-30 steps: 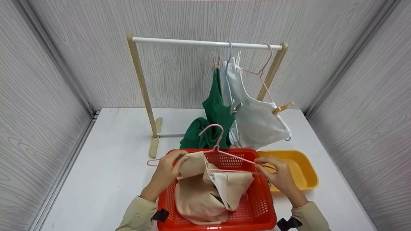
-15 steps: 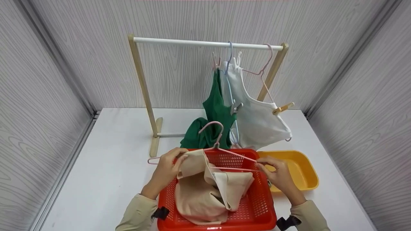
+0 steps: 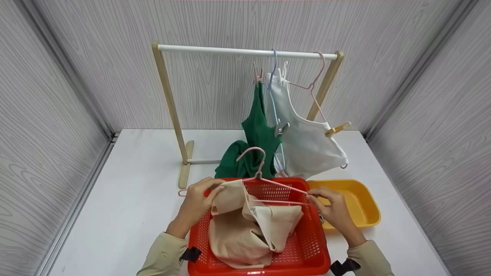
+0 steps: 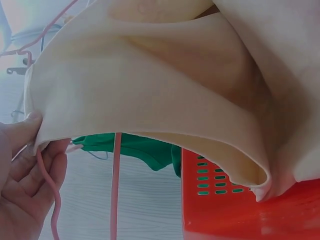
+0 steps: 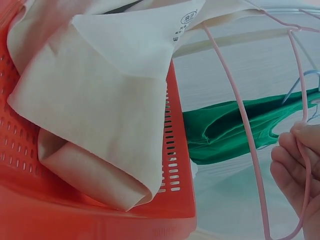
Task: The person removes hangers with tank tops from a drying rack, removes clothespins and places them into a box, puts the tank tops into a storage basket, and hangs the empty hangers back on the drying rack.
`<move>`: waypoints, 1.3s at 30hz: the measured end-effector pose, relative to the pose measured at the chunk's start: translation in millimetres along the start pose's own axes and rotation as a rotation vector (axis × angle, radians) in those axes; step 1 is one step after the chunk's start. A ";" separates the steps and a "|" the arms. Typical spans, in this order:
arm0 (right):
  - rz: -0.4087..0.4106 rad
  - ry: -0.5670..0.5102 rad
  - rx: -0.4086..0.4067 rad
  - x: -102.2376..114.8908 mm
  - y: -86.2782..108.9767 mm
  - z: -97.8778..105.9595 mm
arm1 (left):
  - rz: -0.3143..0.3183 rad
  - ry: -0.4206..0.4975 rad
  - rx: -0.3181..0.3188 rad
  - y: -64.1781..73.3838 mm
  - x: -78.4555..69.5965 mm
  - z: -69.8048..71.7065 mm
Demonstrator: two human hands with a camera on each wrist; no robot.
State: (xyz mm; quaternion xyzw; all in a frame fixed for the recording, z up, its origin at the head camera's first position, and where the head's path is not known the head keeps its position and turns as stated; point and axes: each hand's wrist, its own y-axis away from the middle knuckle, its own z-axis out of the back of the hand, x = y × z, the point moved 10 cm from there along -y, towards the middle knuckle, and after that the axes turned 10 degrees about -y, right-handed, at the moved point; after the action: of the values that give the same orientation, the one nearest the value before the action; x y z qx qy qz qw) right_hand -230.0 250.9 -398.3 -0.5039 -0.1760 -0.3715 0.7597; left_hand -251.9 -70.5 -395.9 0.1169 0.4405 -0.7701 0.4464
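Observation:
A pink clothes hanger (image 3: 282, 186) is held over the front basket, its hook pointing up and left. My left hand (image 3: 197, 199) pinches the edge of a beige garment (image 3: 238, 237) together with the hanger's left arm, whose end sticks out beyond the fingers. In the left wrist view the hanger (image 4: 116, 185) runs out under the fabric edge. My right hand (image 3: 330, 205) pinches the hanger's right arm near its end, with no fabric there. The garment's right part, with a printed label (image 5: 187, 18), droops into the red basket (image 3: 322, 253).
Behind stands a rack with a white rail (image 3: 215, 50) and wooden legs. A green garment (image 3: 262, 134) and a white top (image 3: 307, 143) hang there on hangers with clothespins (image 3: 337, 129). A yellow tray (image 3: 372, 207) sits right of the basket, partly behind my right hand.
The hanger has shifted slightly to the right at its left end, so less of it sticks out past my left hand. Both hands stay nearly in place.

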 end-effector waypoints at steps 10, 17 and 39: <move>0.042 0.023 -0.035 3.6 1.0 11.4 | 0.034 -0.055 -0.021 2.0 6.2 5.8; 0.053 0.033 -0.063 1.3 4.4 22.2 | 0.033 -0.043 -0.046 3.5 10.2 8.0; 0.108 0.056 -0.102 6.4 10.7 57.5 | 0.066 -0.077 -0.056 7.2 19.8 17.3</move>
State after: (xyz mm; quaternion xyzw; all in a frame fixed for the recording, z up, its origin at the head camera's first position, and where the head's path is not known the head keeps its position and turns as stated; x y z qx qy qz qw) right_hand -211.7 302.3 -376.3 -0.5403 -0.1081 -0.3522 0.7565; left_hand -253.8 -97.1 -401.2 0.0891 0.4402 -0.7463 0.4913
